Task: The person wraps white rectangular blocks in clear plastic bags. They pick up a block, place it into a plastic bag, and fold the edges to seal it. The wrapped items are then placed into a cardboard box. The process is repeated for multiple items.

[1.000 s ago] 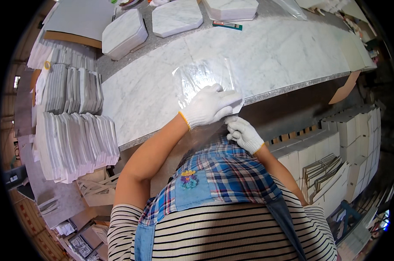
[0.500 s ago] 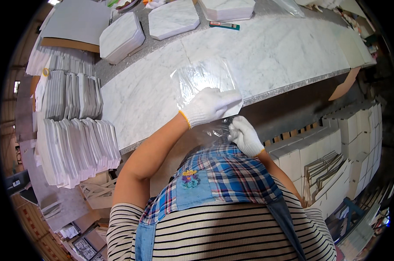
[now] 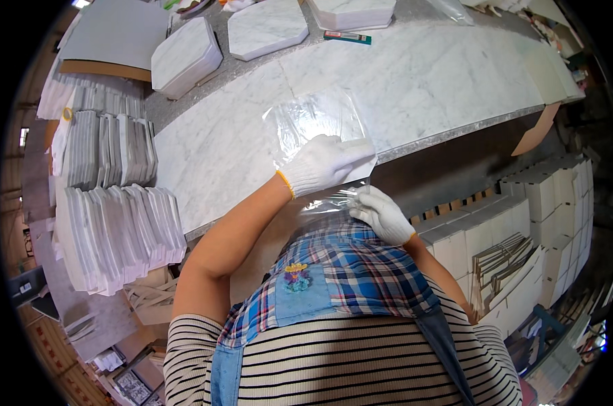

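Note:
A clear plastic bag (image 3: pixel 313 111) lies on the marble-patterned tabletop (image 3: pixel 218 128), its near end hanging over the table's front edge. A thin white piece with a straight edge shows under or inside the bag; I cannot tell which. My left hand (image 3: pixel 323 164), in a white knitted glove with a yellow cuff, rests on top with fingers stretched to the right. Below the edge, close to my apron, my right hand (image 3: pixel 382 215), gloved alike, pinches the bag's loose near end. The right fingertips are partly blurred by the shiny film.
Stacked octagonal marble tiles (image 3: pixel 188 57) stand along the table's back, near a green-labelled box cutter blade case or similar small item (image 3: pixel 347 37). Upright rows of tiles (image 3: pixel 127 230) fill the left side. White cartons (image 3: pixel 482 230) stand below on the right.
My right hand has shifted slightly, its fingers opening out a little along the film, and the bag's near end is pulled straighter. My left hand stays nearly in place.

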Motion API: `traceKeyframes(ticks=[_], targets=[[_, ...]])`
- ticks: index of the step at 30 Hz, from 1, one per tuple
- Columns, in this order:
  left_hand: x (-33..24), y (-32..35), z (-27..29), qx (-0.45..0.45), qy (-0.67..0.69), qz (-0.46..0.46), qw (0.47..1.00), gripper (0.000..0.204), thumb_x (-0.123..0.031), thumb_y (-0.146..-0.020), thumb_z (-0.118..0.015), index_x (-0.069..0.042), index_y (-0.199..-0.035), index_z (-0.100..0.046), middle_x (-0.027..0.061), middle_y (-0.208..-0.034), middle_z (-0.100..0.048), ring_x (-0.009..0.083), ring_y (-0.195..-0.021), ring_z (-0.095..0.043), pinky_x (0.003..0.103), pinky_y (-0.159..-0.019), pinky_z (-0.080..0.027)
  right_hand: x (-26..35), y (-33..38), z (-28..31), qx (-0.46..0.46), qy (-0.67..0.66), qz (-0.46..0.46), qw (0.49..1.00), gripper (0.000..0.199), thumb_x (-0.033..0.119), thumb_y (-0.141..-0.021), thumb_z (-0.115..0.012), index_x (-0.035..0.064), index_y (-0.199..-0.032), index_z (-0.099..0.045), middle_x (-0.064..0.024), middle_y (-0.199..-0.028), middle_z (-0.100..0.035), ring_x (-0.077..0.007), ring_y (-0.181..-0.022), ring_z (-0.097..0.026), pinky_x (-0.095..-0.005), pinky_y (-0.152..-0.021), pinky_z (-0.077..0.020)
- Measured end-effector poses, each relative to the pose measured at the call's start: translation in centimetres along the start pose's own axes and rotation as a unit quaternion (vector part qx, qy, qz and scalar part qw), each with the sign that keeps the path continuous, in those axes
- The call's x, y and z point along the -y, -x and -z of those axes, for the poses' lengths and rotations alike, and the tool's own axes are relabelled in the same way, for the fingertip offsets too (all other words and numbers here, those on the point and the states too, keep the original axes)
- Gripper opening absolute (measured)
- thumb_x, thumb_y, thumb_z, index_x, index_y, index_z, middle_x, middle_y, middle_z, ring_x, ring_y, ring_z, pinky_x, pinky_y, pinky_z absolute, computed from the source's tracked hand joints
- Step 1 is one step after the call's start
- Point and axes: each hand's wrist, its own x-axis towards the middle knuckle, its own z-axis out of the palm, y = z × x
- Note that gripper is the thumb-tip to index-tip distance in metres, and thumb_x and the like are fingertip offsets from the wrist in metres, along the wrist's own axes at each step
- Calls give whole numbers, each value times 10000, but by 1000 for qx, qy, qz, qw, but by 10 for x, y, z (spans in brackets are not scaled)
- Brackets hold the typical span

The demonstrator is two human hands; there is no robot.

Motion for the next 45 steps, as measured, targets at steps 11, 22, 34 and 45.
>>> traceKeyframes(ticks=[11,22,34,45], targets=[[-14,-2,12,121,15,36,992,376,-139,-922,-599,-210,-1291,-627,171,-979,-696,398,-839,-677,474,-747,-552,-8,-11,-8,-65,142,22,988,187,213,-1004,-616,39,-1069,-640,0,-862,-614,-92,-756,-566,-250,-734,-479],[-46,161,-5,-351,289,553,698,388,-316,-922,-709,28,-1101,-676,61,-941,-677,137,-873,-595,305,-809,-493,-4,2,3,-78,146,35,986,179,171,-1008,-608,11,-1045,-679,-1,-782,-606,-81,-714,-538,-238,-682,-447],[-42,135,-70,-189,642,447,594,729,-257,-900,-743,88,-1450,-411,221,-1364,-560,254,-1209,-559,349,-1026,-456,5,3,1,-87,212,25,973,163,123,-1000,-621,-8,-1079,-677,-25,-732,-620,-99,-657,-558,-248,-638,-468],[-18,151,-68,-78,638,471,605,169,-152,-929,-699,8,-873,-695,40,-706,-630,142,-667,-576,280,-641,-474,-13,0,15,-165,201,101,960,209,196,-1017,-603,-1,-1040,-667,-24,-689,-592,-100,-617,-531,-264,-598,-453]])
